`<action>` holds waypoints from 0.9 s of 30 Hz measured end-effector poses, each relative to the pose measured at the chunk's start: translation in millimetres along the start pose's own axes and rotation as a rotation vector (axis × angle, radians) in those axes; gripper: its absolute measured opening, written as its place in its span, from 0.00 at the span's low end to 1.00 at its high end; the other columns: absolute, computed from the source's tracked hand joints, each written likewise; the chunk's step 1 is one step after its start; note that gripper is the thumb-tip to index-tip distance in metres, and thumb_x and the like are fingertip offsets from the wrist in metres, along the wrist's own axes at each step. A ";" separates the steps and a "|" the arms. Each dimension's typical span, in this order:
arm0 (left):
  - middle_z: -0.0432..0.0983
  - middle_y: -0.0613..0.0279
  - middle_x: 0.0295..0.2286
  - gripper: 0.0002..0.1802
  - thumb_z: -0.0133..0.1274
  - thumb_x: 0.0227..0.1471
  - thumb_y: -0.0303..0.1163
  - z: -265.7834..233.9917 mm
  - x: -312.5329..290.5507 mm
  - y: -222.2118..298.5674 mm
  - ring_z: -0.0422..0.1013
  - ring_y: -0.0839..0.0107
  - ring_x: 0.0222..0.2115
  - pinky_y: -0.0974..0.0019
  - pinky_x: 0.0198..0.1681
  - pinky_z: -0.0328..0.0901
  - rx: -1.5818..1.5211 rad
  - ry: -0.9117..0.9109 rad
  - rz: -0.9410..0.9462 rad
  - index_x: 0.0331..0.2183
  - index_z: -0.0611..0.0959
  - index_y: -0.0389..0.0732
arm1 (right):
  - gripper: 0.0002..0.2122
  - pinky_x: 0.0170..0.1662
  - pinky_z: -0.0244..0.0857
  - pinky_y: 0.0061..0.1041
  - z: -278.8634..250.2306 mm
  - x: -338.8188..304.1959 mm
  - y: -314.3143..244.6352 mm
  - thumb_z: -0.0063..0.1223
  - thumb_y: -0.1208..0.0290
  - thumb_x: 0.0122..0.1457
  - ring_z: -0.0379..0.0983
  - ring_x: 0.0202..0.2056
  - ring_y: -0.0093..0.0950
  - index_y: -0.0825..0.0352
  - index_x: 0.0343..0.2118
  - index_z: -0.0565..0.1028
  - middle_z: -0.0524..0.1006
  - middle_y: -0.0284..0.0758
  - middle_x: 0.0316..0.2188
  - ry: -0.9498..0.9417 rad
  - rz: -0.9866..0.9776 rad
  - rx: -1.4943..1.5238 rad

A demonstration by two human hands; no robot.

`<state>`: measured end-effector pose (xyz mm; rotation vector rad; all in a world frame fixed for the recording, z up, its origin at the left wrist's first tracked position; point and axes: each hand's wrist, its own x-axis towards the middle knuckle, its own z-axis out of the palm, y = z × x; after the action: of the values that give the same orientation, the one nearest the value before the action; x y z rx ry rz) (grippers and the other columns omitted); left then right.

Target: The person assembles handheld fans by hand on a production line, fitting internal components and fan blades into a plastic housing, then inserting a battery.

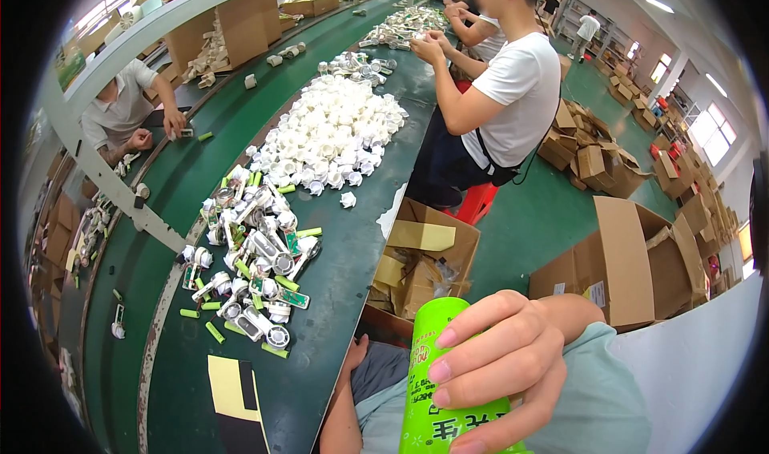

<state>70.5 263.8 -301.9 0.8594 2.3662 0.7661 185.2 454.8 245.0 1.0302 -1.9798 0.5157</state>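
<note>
My right hand is wrapped round a bright green cylindrical container with dark printing, held tilted close in front of me at the lower right. My left hand is low beside the bench edge; its fingers are mostly hidden. On the green bench lies a heap of small white-and-grey device assemblies with green circuit boards, mixed with light green battery cells. Beyond it spreads a large pile of white plastic caps. Nearer me is a pale yellow sheet with black strips.
An open carton stands on the floor against the bench's right side. A large cardboard box is farther right. A co-worker in a white shirt sits ahead beside a red stool. Another person works across the green conveyor, past a metal frame.
</note>
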 end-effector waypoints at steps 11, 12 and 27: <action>0.79 0.35 0.41 0.32 0.56 0.57 0.54 3.5 4.2 12.2 0.76 0.41 0.46 0.47 0.54 0.68 0.020 0.028 0.088 0.44 0.82 0.31 | 0.09 0.46 0.73 0.34 2.5 3.7 1.0 0.59 0.74 0.62 0.77 0.40 0.34 0.56 0.44 0.82 0.79 0.38 0.39 0.008 0.004 0.024; 0.79 0.35 0.41 0.32 0.56 0.57 0.54 3.9 4.7 12.7 0.76 0.41 0.46 0.47 0.54 0.68 0.022 0.031 0.095 0.44 0.82 0.31 | 0.09 0.46 0.73 0.34 2.9 3.2 1.6 0.59 0.74 0.62 0.77 0.40 0.34 0.56 0.44 0.82 0.79 0.38 0.39 0.008 0.003 0.025; 0.79 0.35 0.43 0.32 0.56 0.56 0.53 23.4 -5.0 25.9 0.75 0.42 0.47 0.47 0.55 0.67 0.046 0.029 0.214 0.45 0.82 0.32 | 0.09 0.46 0.71 0.33 5.8 2.1 -1.5 0.58 0.73 0.63 0.78 0.40 0.32 0.55 0.44 0.82 0.80 0.37 0.39 0.017 0.007 0.040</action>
<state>98.9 284.7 -300.5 1.1424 2.3508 0.8144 182.9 449.1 243.4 1.0408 -1.9653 0.5683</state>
